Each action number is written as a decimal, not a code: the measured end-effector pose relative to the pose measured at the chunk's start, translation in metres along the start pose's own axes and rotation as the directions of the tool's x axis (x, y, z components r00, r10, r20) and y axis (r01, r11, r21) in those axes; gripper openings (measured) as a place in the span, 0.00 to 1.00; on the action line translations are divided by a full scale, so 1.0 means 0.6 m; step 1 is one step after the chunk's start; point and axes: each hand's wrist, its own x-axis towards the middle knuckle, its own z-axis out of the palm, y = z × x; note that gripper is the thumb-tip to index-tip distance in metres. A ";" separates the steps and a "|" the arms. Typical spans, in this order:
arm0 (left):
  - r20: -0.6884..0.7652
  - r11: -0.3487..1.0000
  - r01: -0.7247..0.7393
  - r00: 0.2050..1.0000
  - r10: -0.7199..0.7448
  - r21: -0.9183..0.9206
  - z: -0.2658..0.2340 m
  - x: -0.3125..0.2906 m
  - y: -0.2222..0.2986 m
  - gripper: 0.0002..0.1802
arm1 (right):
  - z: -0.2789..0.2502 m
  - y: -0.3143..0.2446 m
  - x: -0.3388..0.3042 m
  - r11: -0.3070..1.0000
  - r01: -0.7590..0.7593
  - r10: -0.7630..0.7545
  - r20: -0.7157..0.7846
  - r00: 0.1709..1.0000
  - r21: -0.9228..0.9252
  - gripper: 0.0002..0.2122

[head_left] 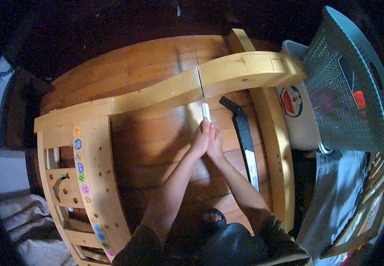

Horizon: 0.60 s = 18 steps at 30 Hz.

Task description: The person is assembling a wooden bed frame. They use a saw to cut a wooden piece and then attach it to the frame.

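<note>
Nearby, teal basket (333, 73), hands (201, 141) clasping white stick (205, 111)

The left sleeve (139, 243) and right sleeve (277, 235) are dark, brownish in the light, and wide at the cuff; both end near the elbow. The slim forearms (169, 195) are bare, as are the hands (199, 141). Dark blue-grey cloth (234, 244) covers the legs. A dark open-toed slipper (221, 221) shows bare toes.

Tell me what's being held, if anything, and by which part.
A slim white object, held by its near end where the left hand and right hand press together. Its exact kind cannot be told.
</note>
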 end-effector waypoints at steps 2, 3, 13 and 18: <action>-0.029 0.994 -0.036 0.999 0.033 -0.102 0.014 -0.010 -0.002 0.26 | -0.011 -0.005 -0.011 0.999 -0.030 0.030 0.011 0.999 -0.042 0.21; -0.103 1.000 -0.006 0.995 0.004 -0.022 0.013 -0.027 -0.015 0.25 | -0.016 -0.010 -0.030 0.994 -0.082 0.086 0.046 0.995 -0.073 0.20; 0.045 0.896 0.264 0.963 -0.266 -0.358 0.052 -0.337 -0.165 0.22 | -0.063 0.106 -0.258 0.701 0.324 -0.450 -0.041 0.892 -0.635 0.16; -0.041 0.983 0.156 0.986 -0.161 -0.101 0.019 -0.116 -0.114 0.23 | -0.033 0.004 -0.131 0.949 0.031 -0.027 0.018 0.999 -0.313 0.18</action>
